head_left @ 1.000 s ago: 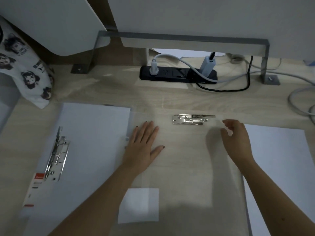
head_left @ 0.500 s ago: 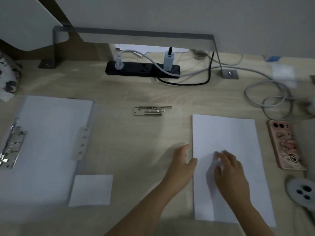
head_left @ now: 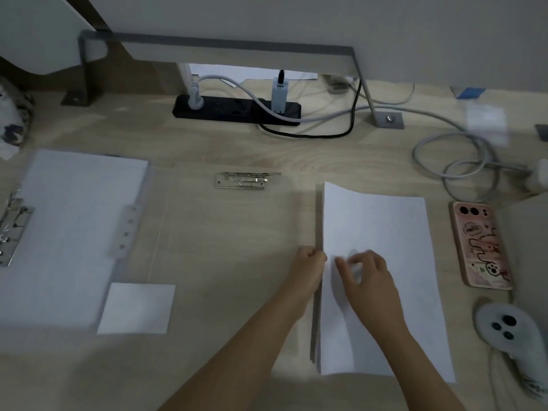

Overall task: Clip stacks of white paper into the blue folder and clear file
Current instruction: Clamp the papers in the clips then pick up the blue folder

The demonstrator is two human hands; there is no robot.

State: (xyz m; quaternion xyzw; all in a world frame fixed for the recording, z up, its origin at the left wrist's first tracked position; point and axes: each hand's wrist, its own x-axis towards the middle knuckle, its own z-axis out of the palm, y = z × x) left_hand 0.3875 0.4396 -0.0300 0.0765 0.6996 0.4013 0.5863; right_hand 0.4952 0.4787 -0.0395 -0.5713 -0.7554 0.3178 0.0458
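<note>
- A stack of white paper (head_left: 385, 292) lay on the right part of the table (head_left: 207, 143). Its long left edge was raised off the surface, so the sheet edges showed as a grey band.
- The left hand (head_left: 310, 262) was at that raised edge. Its grip was clenched on the stack, with the fingers curled around the side.
- The right hand (head_left: 367, 272) rested on top of the stack, just beside the left hand, with its fingers bent down onto the top sheet. The fingertips were blurred, so I cannot tell whether its grip pinched a sheet or only pressed on it.
- The clear file (head_left: 225, 238) lay flat in the middle of the table, left of the stack. The wood showed through it, and a metal clip (head_left: 243, 180) sat at its far edge.
- The blue folder (head_left: 53, 298) lay open at the far left. Its ring mechanism (head_left: 12, 232) was at the left border, and more white sheets (head_left: 83, 203) lay on it.
- A small white card (head_left: 136, 308) lay near the folder's lower right corner.
- To the right of the stack and apart from it lay a phone (head_left: 480, 244) in a pink case, with a grey controller (head_left: 504, 324) nearer the person.
- A black power strip (head_left: 237, 109) with plugs sat at the back of the table, and coiled cables (head_left: 462, 161) lay at the right.
</note>
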